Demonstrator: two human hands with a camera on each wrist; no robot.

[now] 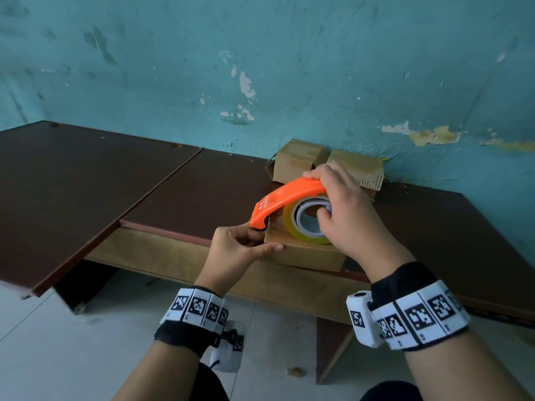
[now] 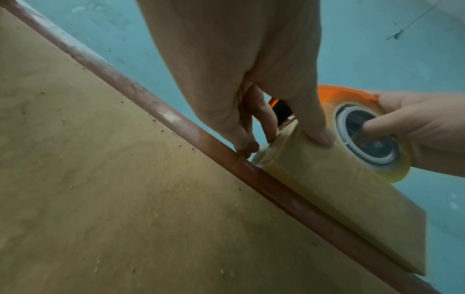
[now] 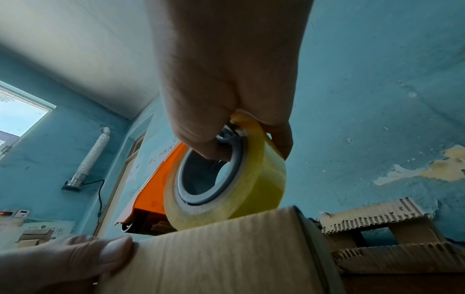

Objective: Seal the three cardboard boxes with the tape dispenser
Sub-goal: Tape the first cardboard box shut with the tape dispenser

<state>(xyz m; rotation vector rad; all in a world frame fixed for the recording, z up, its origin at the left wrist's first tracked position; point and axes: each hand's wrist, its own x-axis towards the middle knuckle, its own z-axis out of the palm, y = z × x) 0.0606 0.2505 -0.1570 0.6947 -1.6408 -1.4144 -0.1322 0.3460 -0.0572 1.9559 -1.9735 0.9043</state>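
Head view – nearest box: the small brown cardboard box [image 1: 301,250] sits at the near edge of the dark brown wooden table [image 1: 86,180], in front of both hands.
Head view – dispenser: the orange plastic tape dispenser with its yellowish clear tape roll [image 1: 292,206] rests on the box top; its long axis runs from far right down to near left, cutter end over the box's left edge.
Head view – right hand: the right hand [image 1: 347,215] grasps the dispenser, fingers over the orange back and one hooked into the roll's grey core.
Head view – left hand: the left hand [image 1: 243,244] is at the box's left end, just under the cutter – thumb laid along the near top edge, fingers curled at the tape end; it is the hand nearer the cutter.
Head view – other boxes: two more brown cardboard boxes [image 1: 327,166] stand far, against the peeling teal wall [image 1: 260,53], well behind the dispenser.
Left wrist view – contact: thumb on the box's near face, fingertips [image 2: 247,146] at its left end where tape wraps the corner; whether they pinch the tape I cannot tell.
Right wrist view – roll: it touches the box top; the left thumb presses the near face.
Judgement: the coming move likely turns on the cutter sitting at the left edge – tearing the tape there while the left hand holds the end down.
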